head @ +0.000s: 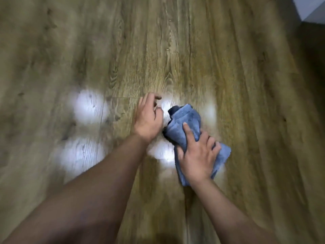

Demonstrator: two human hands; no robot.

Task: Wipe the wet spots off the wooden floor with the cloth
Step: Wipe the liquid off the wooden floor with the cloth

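Note:
A bunched blue cloth (186, 120) lies on the wooden floor (175, 50) in the middle of the view. My right hand (197, 154) grips its near half, thumb stretched along the fabric and fingers curled over the top. Just left of the cloth, my left hand (148, 117) hovers with loosely bent fingers and holds nothing. Bright shiny patches (88, 106) glare on the floor around both hands; whether they are wet spots or lamp reflections cannot be told. The picture is blurred.
A pale wall base or corner (314, 11) shows at the top right, with a dark shadowed strip of floor (313, 67) below it. More bright patches (79, 154) lie at the lower left.

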